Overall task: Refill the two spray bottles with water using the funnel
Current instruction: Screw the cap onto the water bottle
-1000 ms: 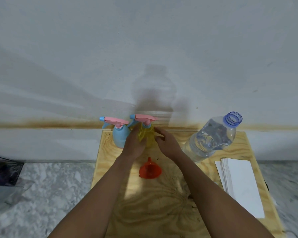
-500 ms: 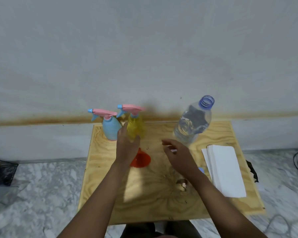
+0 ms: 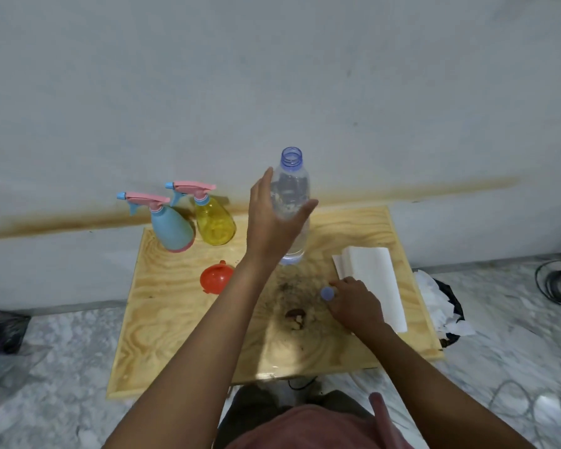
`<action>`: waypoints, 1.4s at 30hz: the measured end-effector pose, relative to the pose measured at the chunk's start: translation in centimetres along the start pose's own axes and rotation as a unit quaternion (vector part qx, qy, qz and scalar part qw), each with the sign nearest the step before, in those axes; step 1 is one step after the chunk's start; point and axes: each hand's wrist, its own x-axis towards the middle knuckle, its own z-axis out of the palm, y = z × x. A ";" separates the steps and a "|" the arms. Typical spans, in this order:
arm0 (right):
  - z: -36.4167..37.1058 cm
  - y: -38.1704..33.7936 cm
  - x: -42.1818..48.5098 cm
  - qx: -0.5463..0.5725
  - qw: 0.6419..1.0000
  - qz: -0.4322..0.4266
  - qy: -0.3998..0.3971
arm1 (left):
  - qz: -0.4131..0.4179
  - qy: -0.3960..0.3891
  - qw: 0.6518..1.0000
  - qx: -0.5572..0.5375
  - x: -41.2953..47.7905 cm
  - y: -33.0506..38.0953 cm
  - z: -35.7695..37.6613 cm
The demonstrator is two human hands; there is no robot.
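The left hand (image 3: 269, 225) is raised over the back of the desk (image 3: 175, 319), at the water bottle (image 3: 290, 184). Its fingers are straight and point upward, and the thumb is spread wide to the right, so the bottle stands in the gap between them. It is not possible to tell if the palm touches the bottle already. The bottle stands upright near the back edge, has no cap on its neck, and holds water.

The right hand (image 3: 353, 303) is low on the desk, just beside the stack of white paper (image 3: 370, 277). Its fingers are curled, and the fingertips pinch a small blue cap (image 3: 327, 293).

The two spray bottles stand at the back left corner of the desk, close to the wall (image 3: 272, 76). The blue one (image 3: 170, 230) is on the left and the yellow one (image 3: 214, 223) is just beside it on the right. Both have their pink spray heads on, with the nozzles pointing left. The red funnel (image 3: 216, 279) lies on the desk in front of them, apart from both and to the left of the left forearm.

There is a dark stain (image 3: 295, 315) on the wood between the two arms. On the floor (image 3: 62, 367), at the right side of the desk, there is a dark bag (image 3: 455, 306) with crumpled white paper on it, and further right a coil of cable (image 3: 557, 283).
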 end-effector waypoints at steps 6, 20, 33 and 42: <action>0.7 0.0 1.2 -0.072 0.996 -0.053 -0.013 | -0.028 0.037 0.999 -0.024 0.4 0.1 0.3; -2.1 -0.9 2.5 0.109 0.988 -0.086 0.063 | -0.052 0.031 0.998 -0.028 0.6 0.0 0.1; -21.7 -10.9 3.1 0.181 0.924 -0.270 0.201 | -0.070 0.032 0.995 -0.058 0.4 0.1 0.3; -23.7 -13.2 4.8 0.033 0.947 -0.291 0.131 | -0.079 0.026 0.995 -0.063 0.3 0.3 0.2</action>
